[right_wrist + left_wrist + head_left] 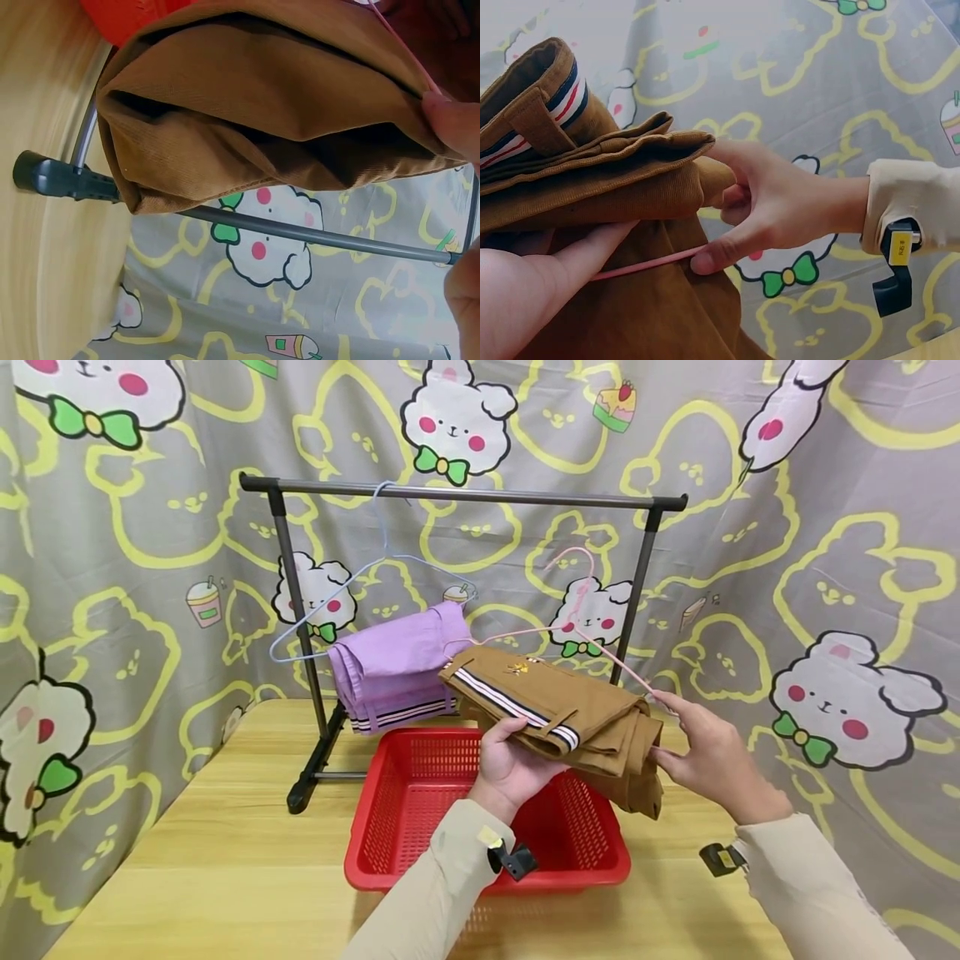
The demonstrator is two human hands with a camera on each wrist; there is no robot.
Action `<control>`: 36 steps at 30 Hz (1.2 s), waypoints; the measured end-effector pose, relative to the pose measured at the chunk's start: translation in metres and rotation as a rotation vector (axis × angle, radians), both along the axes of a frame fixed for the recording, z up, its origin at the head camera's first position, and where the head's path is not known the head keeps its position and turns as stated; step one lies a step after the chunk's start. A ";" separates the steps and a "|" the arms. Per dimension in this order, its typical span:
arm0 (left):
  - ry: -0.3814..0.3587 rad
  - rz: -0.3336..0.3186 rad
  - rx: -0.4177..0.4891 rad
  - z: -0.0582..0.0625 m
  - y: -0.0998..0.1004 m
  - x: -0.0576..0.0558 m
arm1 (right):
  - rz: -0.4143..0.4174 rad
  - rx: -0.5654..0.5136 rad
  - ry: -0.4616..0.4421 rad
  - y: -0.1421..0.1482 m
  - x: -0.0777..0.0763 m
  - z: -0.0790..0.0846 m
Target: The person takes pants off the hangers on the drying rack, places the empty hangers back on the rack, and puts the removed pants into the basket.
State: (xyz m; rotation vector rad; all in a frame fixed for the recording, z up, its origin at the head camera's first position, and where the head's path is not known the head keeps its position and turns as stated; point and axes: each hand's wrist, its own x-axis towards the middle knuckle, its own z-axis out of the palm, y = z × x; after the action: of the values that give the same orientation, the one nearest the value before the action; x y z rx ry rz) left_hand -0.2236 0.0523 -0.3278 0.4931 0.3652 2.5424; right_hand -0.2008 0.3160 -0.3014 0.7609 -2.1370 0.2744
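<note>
Folded brown trousers [555, 689] with a striped waistband are draped over a pink hanger [626, 670], above a red basket. My left hand [513, 772] holds them from beneath, its thumb by the striped waistband. My right hand [712, 760] pinches the hanger's right corner beside the folded edge. In the left wrist view, the pink bar [652, 262] runs under the upper layers to my right thumb [720, 253]. The hanger's hook stands free, below the rack's rail. In the right wrist view, the hanging brown cloth [262, 97] shows open folds.
A dark metal rack [480, 493] stands behind. From its rail hangs a blue hanger [386, 556] with folded purple trousers [397, 647]. The red basket [367, 852] sits on a wooden table [187, 860]. A patterned curtain [750, 610] surrounds the table.
</note>
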 end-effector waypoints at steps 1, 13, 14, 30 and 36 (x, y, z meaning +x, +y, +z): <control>0.003 -0.003 0.003 0.000 0.000 0.000 | 0.001 0.001 0.003 0.000 0.000 0.000; 0.022 -0.003 0.003 0.004 0.000 0.000 | 0.025 -0.001 0.017 0.003 -0.002 -0.002; 0.025 -0.003 0.002 0.004 0.000 0.000 | 0.026 0.001 0.020 0.004 -0.002 -0.002; 0.048 0.011 0.013 0.007 -0.004 0.003 | 0.024 -0.001 -0.008 0.003 -0.005 -0.005; 0.070 0.007 0.018 0.007 -0.005 0.004 | 0.017 -0.007 -0.013 0.003 -0.006 -0.007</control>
State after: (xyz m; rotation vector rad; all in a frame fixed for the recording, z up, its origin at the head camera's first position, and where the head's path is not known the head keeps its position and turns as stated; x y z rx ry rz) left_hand -0.2198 0.0469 -0.3210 0.5895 0.3707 2.5421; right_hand -0.2064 0.3195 -0.3080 0.7754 -2.1421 0.2963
